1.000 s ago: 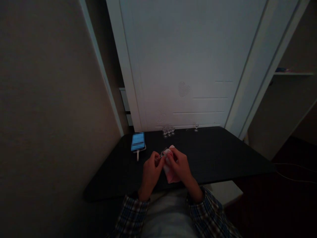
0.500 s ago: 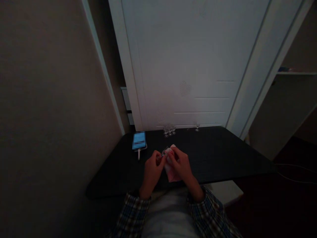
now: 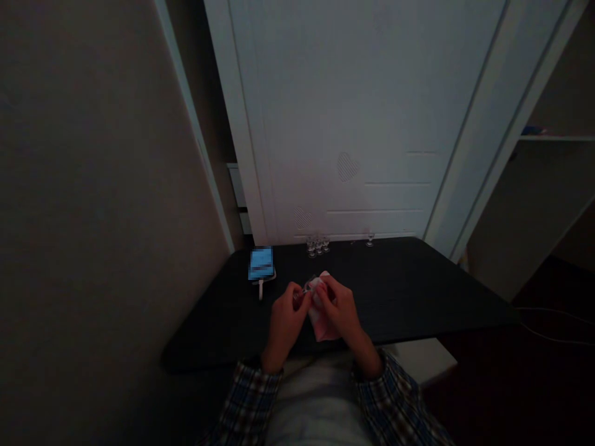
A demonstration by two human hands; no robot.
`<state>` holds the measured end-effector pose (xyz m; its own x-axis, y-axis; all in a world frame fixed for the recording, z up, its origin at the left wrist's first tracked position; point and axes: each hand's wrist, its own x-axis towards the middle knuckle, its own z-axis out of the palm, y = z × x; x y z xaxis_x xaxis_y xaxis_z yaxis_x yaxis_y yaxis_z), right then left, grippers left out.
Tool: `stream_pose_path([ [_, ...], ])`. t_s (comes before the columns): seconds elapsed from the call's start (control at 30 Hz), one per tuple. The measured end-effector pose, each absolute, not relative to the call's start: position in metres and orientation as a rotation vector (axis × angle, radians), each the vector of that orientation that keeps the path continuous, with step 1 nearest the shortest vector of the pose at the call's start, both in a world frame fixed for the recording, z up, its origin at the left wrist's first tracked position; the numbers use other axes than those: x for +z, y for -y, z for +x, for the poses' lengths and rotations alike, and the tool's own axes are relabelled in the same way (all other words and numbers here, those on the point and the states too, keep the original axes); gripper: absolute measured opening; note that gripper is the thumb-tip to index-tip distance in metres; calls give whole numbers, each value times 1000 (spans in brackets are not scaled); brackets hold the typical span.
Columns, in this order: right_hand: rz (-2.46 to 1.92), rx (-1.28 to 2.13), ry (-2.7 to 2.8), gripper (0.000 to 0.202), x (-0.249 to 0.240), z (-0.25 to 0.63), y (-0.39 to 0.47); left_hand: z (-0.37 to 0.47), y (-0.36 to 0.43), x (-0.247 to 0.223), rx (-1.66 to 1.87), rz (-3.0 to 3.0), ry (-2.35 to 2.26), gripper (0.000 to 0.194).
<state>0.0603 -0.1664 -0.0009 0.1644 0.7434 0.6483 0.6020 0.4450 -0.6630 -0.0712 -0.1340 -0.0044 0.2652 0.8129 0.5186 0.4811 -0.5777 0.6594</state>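
The room is dim, and most surfaces read as flat dark shapes. A matte black desk [image 3: 409, 291] with a rounded near-left corner carries everything. Over its near middle, the left hand [image 3: 286, 322] and the right hand [image 3: 341, 313] meet around a small glass [image 3: 307, 290] and a soft pale pink cloth [image 3: 321, 310].

The left fingers are curled closed on the small glass, which shows only as a faint clear glint between the thumbs; its shape and stem are too dark and small to make out. The right fingers are wrapped closed around the pink cloth, which is bunched against the glass, with a loose fold hanging below the palm. Whether the cloth reaches inside the glass cannot be told.

Both sleeves are a plaid weave, cut off by the lower edge of the picture.

At the far edge of the desk stands a tight cluster of tiny clear stemmed glasses [image 3: 318, 245], and a single stemmed glass [image 3: 370, 238] stands apart to their right. They are too small to count surely. To the far left of the hands lies a phone [image 3: 261, 264] with a glowing blue screen, blurred, and a white cable plugged into its near end. Behind the desk rises a smooth white panelled door [image 3: 353, 124].
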Motion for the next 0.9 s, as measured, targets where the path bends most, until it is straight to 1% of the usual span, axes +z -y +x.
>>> stream_pose_path([
  [0.9,-1239,166,1542,22,1,61,168,-71,136,0,1231,2161,-1186,21],
])
